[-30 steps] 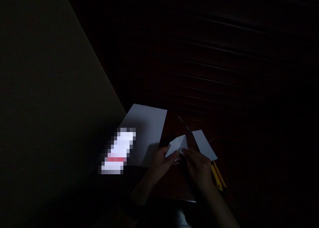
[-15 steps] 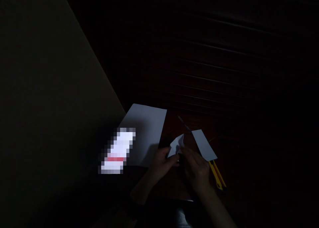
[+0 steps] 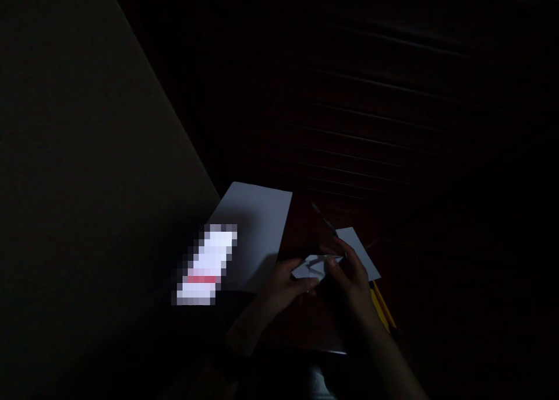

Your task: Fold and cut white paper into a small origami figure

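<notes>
A small folded piece of white paper (image 3: 315, 266), with several creased flaps, is held up between my two hands over the dark table. My left hand (image 3: 282, 286) pinches its left end, the thumb in front and the fingers behind. My right hand (image 3: 351, 272) grips its right end, with the thumb on the near face and the fingers raised behind it. The paper's back is hidden. Just beyond my right hand lies a white paper strip (image 3: 360, 251), partly covered by the fingers.
At the left a large white sheet (image 3: 257, 219) lies under a bright, blurred-out screen (image 3: 207, 266). A thin pen-like stick (image 3: 322, 216) lies near the strip. A yellow-handled tool (image 3: 381, 307), perhaps a cutter, is partly behind my right wrist. The dark table (image 3: 301, 330) ends just below.
My right hand has turned and shifted slightly right, its thumb now on the paper's right end. The folded paper has tipped flatter and wider. My left hand keeps its hold.
</notes>
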A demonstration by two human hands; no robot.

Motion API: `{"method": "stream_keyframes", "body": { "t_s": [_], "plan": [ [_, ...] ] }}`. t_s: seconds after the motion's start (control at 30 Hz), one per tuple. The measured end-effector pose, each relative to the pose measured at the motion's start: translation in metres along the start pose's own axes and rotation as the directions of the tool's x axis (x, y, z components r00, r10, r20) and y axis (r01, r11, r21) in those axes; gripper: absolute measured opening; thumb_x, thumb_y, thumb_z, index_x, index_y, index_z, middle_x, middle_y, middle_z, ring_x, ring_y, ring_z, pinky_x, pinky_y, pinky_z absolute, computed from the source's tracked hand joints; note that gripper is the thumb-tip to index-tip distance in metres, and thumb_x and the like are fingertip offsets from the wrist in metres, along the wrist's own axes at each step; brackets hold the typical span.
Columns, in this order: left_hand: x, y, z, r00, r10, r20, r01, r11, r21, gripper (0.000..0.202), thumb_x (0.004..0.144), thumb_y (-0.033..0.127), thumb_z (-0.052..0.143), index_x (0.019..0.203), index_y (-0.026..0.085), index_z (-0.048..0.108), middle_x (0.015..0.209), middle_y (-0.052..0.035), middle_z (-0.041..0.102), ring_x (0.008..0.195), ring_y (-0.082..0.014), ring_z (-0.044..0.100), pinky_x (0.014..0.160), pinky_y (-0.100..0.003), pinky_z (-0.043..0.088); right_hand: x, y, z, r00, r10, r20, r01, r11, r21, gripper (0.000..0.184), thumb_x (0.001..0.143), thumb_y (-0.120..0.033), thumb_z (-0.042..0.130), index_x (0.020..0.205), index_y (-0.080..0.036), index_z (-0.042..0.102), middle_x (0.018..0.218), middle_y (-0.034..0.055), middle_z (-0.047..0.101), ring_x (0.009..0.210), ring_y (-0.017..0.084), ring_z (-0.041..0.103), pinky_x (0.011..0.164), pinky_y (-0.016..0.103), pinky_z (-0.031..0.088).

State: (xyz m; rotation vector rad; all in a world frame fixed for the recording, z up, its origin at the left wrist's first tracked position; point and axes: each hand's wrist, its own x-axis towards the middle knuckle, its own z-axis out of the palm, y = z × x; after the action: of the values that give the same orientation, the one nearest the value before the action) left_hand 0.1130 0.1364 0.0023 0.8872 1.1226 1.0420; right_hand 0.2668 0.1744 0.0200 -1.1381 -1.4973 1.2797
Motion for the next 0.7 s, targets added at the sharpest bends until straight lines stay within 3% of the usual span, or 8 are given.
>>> {"method": "stream_keyframes", "body": {
  "t_s": [0.1,0.2,0.33,0.47,0.7],
  "plan": [
    [0.000,0.000,-0.001,0.999,-0.021,-0.040,0.020,1.000,-0.024,0.044,0.065,0.027,0.069,0.106,0.015,0.056,0.074,-0.0046,0.067,0.052,-0.0126,0.060,0.041,-0.018,0.037,0.002,0.007,-0.006,0.997,0.065,0.048,-0.065,0.998,0.011,0.022,0.079,-0.036,0.058,0.094,-0.020,0.062,0.106,0.0080,0.064,0.095,0.025,0.059,0.082,0.039,0.046],
    [0.001,-0.001,-0.005,0.995,-0.064,-0.080,0.059,0.997,-0.057,0.053,0.062,0.029,0.072,0.109,0.015,0.052,0.078,-0.0069,0.068,0.056,-0.0146,0.062,0.040,-0.018,0.036,0.003,0.012,-0.009,0.994,0.103,0.044,-0.105,0.994,0.025,0.021,0.074,-0.038,0.063,0.080,-0.018,0.063,0.104,0.0091,0.065,0.094,0.026,0.060,0.081,0.040,0.046],
    [0.005,-0.004,-0.009,0.981,-0.064,-0.180,0.049,0.995,-0.087,0.042,0.065,0.034,0.070,0.099,0.014,0.057,0.080,-0.0090,0.067,0.060,-0.0150,0.062,0.042,-0.018,0.036,0.004,0.012,-0.014,0.987,0.134,0.088,-0.138,0.989,0.046,0.019,0.073,-0.037,0.064,0.076,-0.018,0.064,0.103,0.0082,0.065,0.094,0.026,0.060,0.080,0.039,0.046],
    [0.007,-0.009,-0.009,0.975,-0.025,-0.221,0.000,0.994,-0.112,0.029,0.071,0.037,0.064,0.085,0.013,0.060,0.076,-0.0077,0.066,0.064,-0.0147,0.062,0.044,-0.017,0.037,0.003,0.009,-0.015,0.981,0.160,0.106,-0.155,0.986,-0.056,0.020,0.074,-0.037,0.064,0.079,-0.018,0.065,0.088,0.0048,0.068,0.084,0.023,0.062,0.075,0.035,0.047],
    [0.011,-0.011,-0.006,0.965,-0.021,-0.261,0.011,0.999,-0.038,0.029,0.067,0.037,0.067,0.080,0.012,0.062,0.071,-0.0065,0.067,0.059,-0.0166,0.062,0.044,-0.020,0.042,0.002,0.010,-0.006,0.979,0.071,0.191,-0.047,0.991,-0.126,0.017,0.076,-0.033,0.061,0.080,-0.018,0.068,0.083,0.0046,0.069,0.079,0.021,0.062,0.072,0.033,0.048]
  ]
}}
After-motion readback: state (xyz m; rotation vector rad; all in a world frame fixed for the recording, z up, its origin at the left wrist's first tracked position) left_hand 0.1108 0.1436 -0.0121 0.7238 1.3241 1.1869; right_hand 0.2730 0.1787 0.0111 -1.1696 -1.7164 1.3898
